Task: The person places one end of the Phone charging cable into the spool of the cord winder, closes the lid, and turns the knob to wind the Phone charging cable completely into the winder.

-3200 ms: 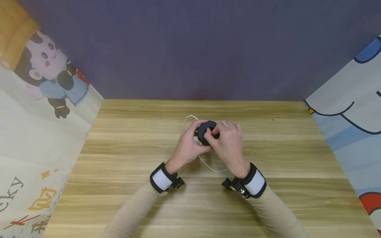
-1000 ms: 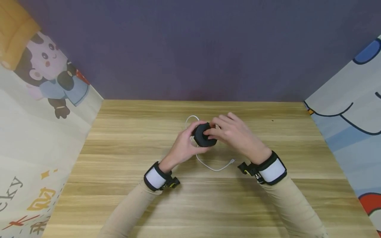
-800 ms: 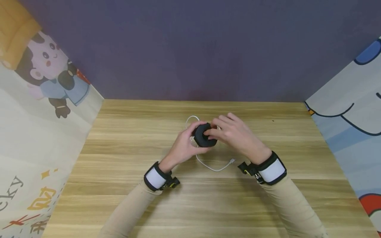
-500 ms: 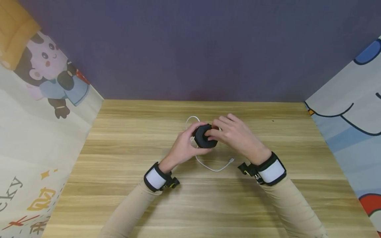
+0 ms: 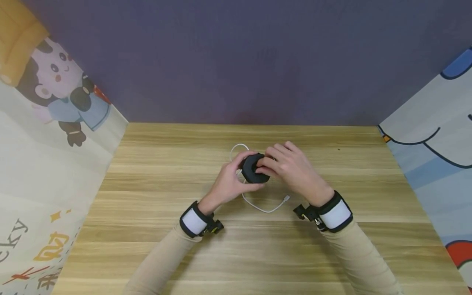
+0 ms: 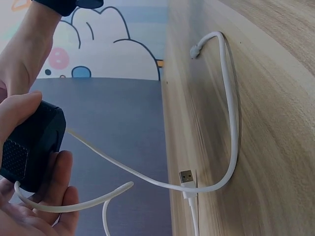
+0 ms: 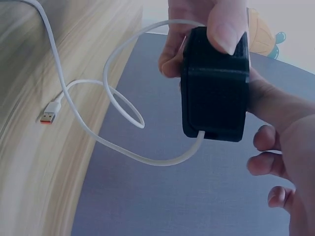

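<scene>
Both hands grip the black cable case over the middle of the wooden table (image 5: pixel 155 213): my left hand (image 5: pixel 230 182) curls round the black cable case (image 5: pixel 254 169) from the near left, thumb on its edge, and my right hand (image 5: pixel 295 170) pinches its far right side. White cable (image 5: pixel 262 208) runs out of the case (one loop behind, one trailing toward me), its small plug (image 5: pixel 286 199) lying flat on the wood.

Left wall sheet (image 5: pixel 22 229) reads "ky" (cut off)
</scene>
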{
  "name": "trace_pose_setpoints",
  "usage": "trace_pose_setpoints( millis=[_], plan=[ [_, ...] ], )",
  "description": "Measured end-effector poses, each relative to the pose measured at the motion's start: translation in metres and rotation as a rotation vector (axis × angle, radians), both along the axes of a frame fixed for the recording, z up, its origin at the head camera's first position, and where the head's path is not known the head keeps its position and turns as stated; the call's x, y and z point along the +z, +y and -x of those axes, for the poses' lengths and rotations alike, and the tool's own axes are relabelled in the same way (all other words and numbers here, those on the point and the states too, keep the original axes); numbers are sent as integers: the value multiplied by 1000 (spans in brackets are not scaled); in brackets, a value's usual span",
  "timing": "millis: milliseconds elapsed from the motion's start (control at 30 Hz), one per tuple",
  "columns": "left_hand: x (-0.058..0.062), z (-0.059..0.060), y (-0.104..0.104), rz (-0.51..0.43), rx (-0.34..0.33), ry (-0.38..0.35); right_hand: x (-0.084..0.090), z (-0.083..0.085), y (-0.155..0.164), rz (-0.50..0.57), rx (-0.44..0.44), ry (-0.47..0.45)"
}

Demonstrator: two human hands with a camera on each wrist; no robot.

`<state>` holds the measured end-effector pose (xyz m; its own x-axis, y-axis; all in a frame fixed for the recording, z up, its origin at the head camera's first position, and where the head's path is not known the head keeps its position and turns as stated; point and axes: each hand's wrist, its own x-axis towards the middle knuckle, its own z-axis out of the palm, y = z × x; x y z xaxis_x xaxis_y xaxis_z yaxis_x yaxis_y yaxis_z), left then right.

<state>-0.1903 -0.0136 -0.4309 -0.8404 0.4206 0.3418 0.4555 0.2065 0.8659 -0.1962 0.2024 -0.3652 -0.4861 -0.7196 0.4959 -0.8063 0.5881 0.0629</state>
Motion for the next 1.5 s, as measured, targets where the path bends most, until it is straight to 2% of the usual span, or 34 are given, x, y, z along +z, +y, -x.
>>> trace_pose_setpoints(
  millis=[233,600,933,1133,1500],
  plan=[
    [0,0,0,-6,13,6,-3,-2,-3,70,-12,9],
    [2,-1,3,-5,36,57,-12,-5,-10,204,-73,2],
    [2,-3,5,-6,66,70,-17,-9,-16,318,-126,-41],
    [3,-4,7,-9,87,75,-20,-13,-21,361,-176,-26],
    [2,-6,7,-19,98,71,-23,-19,-29,426,-264,-68]
  ],
)
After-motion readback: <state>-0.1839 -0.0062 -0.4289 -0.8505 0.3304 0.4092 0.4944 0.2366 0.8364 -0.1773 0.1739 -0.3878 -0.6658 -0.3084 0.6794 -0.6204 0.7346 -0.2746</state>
